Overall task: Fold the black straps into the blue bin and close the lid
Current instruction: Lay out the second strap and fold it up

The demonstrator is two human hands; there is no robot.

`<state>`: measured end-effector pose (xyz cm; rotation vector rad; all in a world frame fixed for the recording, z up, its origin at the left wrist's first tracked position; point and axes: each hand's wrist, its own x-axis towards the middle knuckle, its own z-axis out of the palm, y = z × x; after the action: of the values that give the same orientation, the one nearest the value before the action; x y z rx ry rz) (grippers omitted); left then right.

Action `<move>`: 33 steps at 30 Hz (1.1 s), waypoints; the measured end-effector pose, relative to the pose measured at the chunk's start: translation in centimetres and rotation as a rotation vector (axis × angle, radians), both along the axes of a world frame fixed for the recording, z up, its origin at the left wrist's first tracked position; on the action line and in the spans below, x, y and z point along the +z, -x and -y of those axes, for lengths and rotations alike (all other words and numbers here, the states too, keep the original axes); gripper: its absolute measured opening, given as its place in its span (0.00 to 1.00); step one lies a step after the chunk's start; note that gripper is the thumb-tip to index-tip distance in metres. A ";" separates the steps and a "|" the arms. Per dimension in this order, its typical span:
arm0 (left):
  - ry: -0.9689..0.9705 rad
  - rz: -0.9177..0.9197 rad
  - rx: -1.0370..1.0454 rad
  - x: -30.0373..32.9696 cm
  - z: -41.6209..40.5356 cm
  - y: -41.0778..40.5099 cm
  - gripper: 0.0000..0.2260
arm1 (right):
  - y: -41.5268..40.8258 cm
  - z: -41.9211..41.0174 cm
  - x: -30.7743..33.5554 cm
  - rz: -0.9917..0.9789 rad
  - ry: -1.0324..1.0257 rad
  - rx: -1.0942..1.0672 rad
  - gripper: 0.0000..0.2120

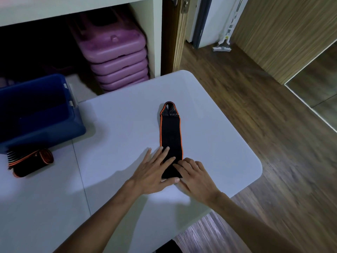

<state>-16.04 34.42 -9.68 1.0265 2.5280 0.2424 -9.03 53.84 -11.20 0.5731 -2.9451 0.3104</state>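
1. While one black strap (171,136) lies stretched flat on the white table (209,110), nothing visible sits in the blue bin (39,114) yet, so I judge the task early-to-mid.
2. Done so far, as far as shown: a second strap bundle (30,162) is already rolled or folded, lying on the table just in front of the bin, not inside it.
3. Left to do, my read: fold the flat strap, move both pieces into the bin, close the lid. No lid clearly visible; cannot tell where it is.
4. Left hand (155,172): fingers straight and spread apart, pressing flat on the near end of the strap, thumb along the near edge.
5. Right hand (193,175): fingers bent slightly, close together, tips touching the strap's near right edge. Cannot tell whether they pinch fabric or only press.
6. Strap look: long black band, orange piping on both long edges, far end narrowing to a ribbed tab with a small hole. Looks soft and elastic; lies flat, slight curve.
7. Strap place: centre-right of the table, running away from the person, well apart from the bin at the far left.
8. Bin: open top, dark inside, contents not discernible.
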 end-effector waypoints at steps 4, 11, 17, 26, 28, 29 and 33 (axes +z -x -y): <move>-0.014 0.070 0.053 0.5 -0.2 1.4 0.39 | 0.8 -0.4 0.9 0.060 0.057 0.044 0.16; -0.117 0.019 0.133 1.3 -0.5 2.8 0.39 | 1.9 -0.9 2.1 0.233 0.071 0.061 0.17; -0.073 -0.165 0.113 0.3 -3.5 9.0 0.25 | 1.5 -0.7 1.8 0.255 0.086 0.049 0.18; -0.024 -0.400 0.182 -0.1 -7.2 12.4 0.17 | 1.1 -0.4 1.3 0.217 0.086 0.033 0.18; 0.014 -0.348 0.167 -0.2 -7.7 13.2 0.18 | 1.1 -0.5 1.2 0.218 0.090 0.030 0.18; 0.060 -0.295 0.172 -0.3 -7.9 13.6 0.21 | 1.0 -0.5 1.2 0.216 0.095 0.025 0.17; 0.228 -0.142 0.178 -0.7 -8.0 15.1 0.27 | 0.9 -0.4 1.1 0.196 0.093 0.021 0.16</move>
<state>-31.13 42.43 -10.41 0.7561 2.7009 -0.0720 -9.92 54.20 -10.07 0.5929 -3.0918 0.5316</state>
